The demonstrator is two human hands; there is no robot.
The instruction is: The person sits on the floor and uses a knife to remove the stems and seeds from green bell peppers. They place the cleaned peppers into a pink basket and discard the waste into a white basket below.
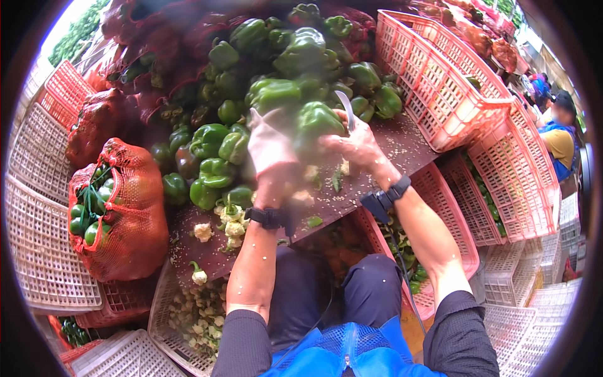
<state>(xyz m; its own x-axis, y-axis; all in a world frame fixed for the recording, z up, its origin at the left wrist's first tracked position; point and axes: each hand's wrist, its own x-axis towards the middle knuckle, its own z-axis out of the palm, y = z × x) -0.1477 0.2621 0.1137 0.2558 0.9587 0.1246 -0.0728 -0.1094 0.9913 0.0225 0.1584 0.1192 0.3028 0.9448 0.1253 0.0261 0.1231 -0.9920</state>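
Held in my right hand (353, 143) are a green bell pepper (319, 120) and a small curved knife (346, 107), its blade pointing up. My left hand (273, 141), in a pale glove, is beside that pepper, just below another large green pepper (275, 94). Blur hides its fingertips, so whether it grips anything cannot be told. A heap of green bell peppers (301, 52) covers the back of the dark red board (391, 146). Cut pepper cores with pale seeds (233, 221) and scattered seeds lie nearer me on the board.
A red mesh sack of peppers (134, 212) stands at the left. A pink plastic crate (424, 70) rests at the back right. Below the board's front edge, a crate (162, 311) holds pepper cores. Stacked crates (513, 169) line the right; a person (558, 136) is beyond them.
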